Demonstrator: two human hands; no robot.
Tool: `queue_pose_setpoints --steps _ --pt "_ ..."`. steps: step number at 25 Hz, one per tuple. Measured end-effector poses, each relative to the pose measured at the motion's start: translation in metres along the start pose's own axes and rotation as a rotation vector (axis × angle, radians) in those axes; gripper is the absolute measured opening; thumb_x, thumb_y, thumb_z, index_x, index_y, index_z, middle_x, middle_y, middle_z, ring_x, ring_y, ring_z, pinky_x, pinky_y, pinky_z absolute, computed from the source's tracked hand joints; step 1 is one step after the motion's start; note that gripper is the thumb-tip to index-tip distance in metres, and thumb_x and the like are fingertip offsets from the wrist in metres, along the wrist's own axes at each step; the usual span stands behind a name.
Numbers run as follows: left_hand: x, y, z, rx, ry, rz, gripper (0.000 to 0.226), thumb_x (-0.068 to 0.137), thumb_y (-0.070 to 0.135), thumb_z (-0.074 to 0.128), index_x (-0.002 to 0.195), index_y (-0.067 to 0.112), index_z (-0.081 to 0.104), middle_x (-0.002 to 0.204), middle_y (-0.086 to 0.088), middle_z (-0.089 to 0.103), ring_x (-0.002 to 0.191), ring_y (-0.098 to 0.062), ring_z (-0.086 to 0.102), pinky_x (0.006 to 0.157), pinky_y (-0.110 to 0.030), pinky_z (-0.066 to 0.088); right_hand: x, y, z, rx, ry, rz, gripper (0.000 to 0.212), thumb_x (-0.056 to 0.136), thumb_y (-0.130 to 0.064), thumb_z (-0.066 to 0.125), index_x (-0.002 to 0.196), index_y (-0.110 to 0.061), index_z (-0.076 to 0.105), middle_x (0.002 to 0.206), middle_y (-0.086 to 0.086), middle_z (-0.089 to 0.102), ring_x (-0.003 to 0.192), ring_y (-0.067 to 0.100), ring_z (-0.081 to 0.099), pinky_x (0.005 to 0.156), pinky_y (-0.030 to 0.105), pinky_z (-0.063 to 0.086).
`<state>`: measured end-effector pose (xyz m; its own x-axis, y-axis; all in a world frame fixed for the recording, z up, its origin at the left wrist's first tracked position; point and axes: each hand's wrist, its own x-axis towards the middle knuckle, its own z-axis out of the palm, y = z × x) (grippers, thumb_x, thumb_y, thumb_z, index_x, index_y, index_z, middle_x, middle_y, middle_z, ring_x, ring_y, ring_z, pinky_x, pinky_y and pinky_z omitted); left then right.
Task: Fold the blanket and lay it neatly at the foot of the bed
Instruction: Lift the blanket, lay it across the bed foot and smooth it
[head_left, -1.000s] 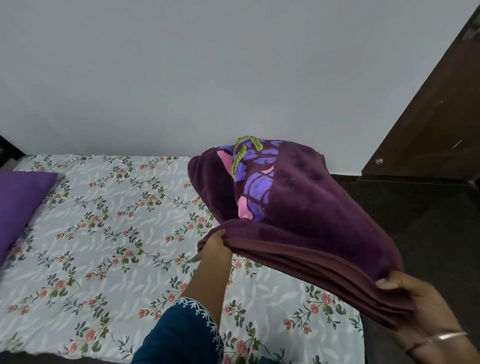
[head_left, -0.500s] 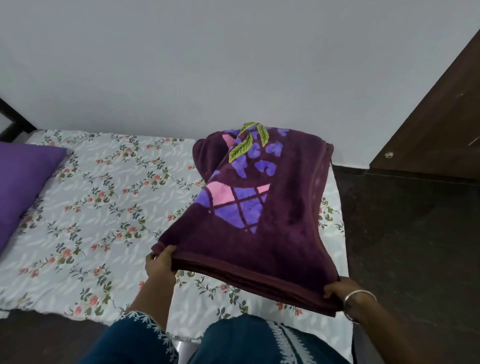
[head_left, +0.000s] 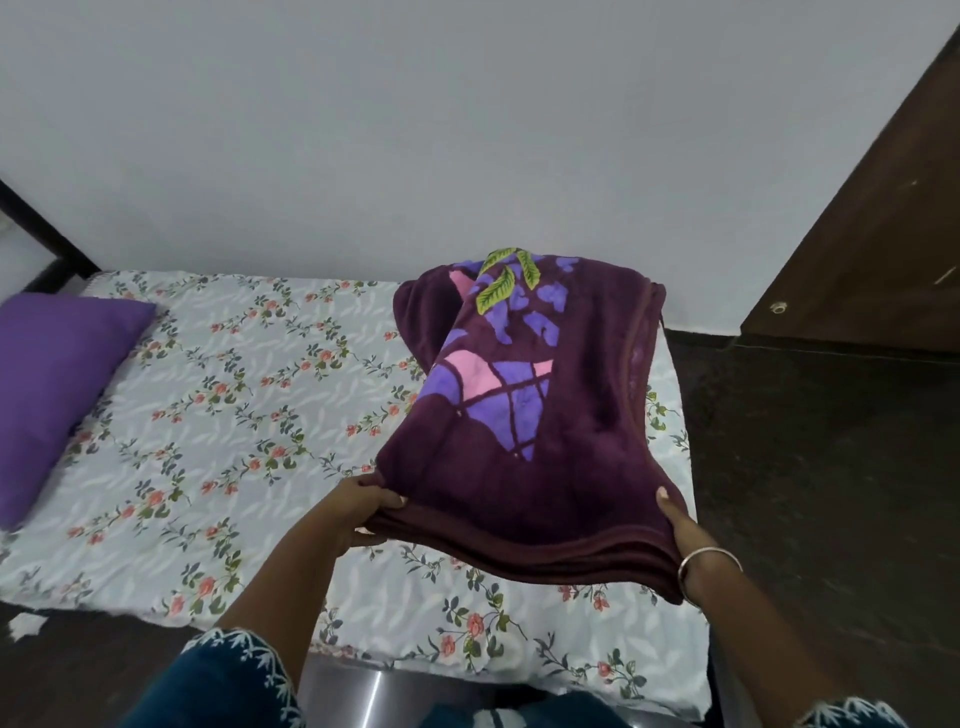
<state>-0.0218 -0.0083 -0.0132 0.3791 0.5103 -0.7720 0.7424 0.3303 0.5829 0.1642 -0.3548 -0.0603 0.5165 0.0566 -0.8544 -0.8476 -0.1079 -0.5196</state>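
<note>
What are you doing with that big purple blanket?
A person is holding a folded blanket over a bed with a flowery sheet. The left hand grips its near left corner and the right hand grips its near right corner. The near edge is lifted off the bed, at the end away from the purple pillow. It is folded but not yet laid flat.

The bed wears a pale sheet printed with small red flowers and green sprigs, spread flat across the mattress. A purple pillow lies on it at the left end. The bed stands on a dark floor, its far side against the wall.
</note>
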Motion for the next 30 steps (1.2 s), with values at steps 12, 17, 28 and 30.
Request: queue_pose_setpoints --steps 12,17,28,30 --pt "-0.086 -0.184 -0.094 -0.182 -0.164 0.193 0.034 0.083 0.023 0.071 0.113 0.007 0.063 0.106 -0.014 0.071 0.1 -0.028 0.067 0.081 -0.04 0.054 -0.136 0.162 -0.04 -0.042 -0.245 -0.154 0.038 0.069 -0.01 0.075 0.106 -0.001 0.068 0.092 0.021 0.073 0.074 0.03 0.072 0.061 0.036 0.059" --pt "-0.123 -0.328 -0.128 -0.298 -0.053 -0.046 0.031 0.084 0.034 0.069 0.107 0.015 0.063 0.102 -0.012 0.072 0.099 -0.03 0.065 0.08 -0.04 0.054 -0.169 0.272 -0.067 -0.156 -0.183 0.048 0.052 0.034 -0.01 0.079 0.084 0.001 0.073 0.084 0.023 0.072 0.063 0.031 0.07 0.055 0.033 0.058" --pt "-0.131 -0.319 -0.114 0.069 -0.226 -0.265 0.029 0.072 -0.002 0.066 0.102 -0.003 0.064 0.081 -0.018 0.067 0.076 -0.029 0.062 0.068 -0.035 0.052 -0.174 0.332 -0.06 -0.212 0.038 0.196 0.016 0.065 0.001 0.066 0.049 0.001 0.064 0.054 0.014 0.059 0.041 0.026 0.052 0.038 0.017 0.041" --pt "-0.12 -0.269 -0.104 -0.287 -0.238 -0.15 0.026 0.075 0.002 0.064 0.1 -0.003 0.064 0.081 -0.018 0.069 0.075 -0.029 0.064 0.068 -0.036 0.055 -0.163 0.281 -0.043 -0.046 -0.016 0.119 0.013 0.07 -0.002 0.063 0.076 0.006 0.071 0.061 0.019 0.068 0.045 0.027 0.062 0.052 0.029 0.054"
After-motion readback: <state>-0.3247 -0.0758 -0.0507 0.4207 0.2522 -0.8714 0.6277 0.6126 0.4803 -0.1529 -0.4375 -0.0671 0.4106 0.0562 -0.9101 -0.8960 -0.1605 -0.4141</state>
